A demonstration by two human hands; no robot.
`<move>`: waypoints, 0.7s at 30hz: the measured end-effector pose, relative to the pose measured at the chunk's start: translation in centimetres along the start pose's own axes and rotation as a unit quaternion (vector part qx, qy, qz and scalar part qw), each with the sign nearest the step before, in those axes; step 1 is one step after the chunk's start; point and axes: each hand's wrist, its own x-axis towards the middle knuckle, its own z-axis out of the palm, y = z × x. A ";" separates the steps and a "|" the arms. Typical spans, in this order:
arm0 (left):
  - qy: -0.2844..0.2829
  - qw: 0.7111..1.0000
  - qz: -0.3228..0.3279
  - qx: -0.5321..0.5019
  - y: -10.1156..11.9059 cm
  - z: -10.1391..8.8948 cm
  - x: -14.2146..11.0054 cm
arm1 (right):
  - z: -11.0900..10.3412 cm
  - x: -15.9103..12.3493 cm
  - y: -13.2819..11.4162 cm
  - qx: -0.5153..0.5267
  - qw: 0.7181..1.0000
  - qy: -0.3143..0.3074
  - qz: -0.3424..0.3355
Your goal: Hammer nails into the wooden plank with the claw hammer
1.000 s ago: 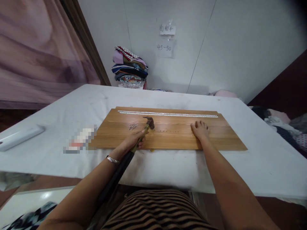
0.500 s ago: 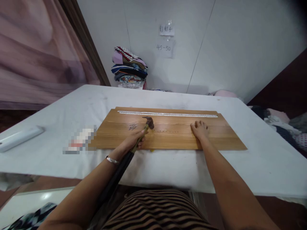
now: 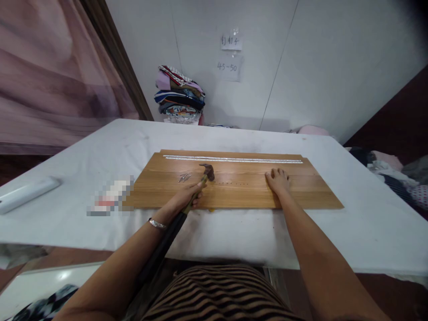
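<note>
A long wooden board lies on a white-covered table. My left hand is closed round the yellow-and-black handle of a hammer, close behind its dark head, which hovers just over the board's middle. A short row of small nail heads runs to the right of the hammer head. A little heap of loose nails lies to its left. My right hand rests flat on the board, fingers stretched out. A thin pale strip runs along the board's far edge.
A blurred-out small object lies left of the board, and a white flat device sits near the table's left edge. Folded clothes are stacked against the back wall. More fabrics lie at the right.
Nothing but a tiny shift of the view; hammer and both hands stay where they were.
</note>
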 end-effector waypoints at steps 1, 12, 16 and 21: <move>-0.001 1.000 -0.002 0.002 -0.1 0.0 0.1 | 0.0 0.0 0.0 0.001 1.000 0.000 0.000; -0.003 1.000 -0.003 -0.013 0.1 -0.2 0.1 | -0.2 -0.1 -0.1 -0.004 1.000 -0.001 0.001; 0.001 1.000 -0.007 -0.001 -0.1 -0.1 0.2 | 0.0 0.0 -0.1 -0.008 1.000 -0.001 0.001; -0.003 1.000 0.001 -0.004 0.0 -0.1 0.0 | 0.1 0.1 0.1 -0.006 1.000 -0.001 -0.001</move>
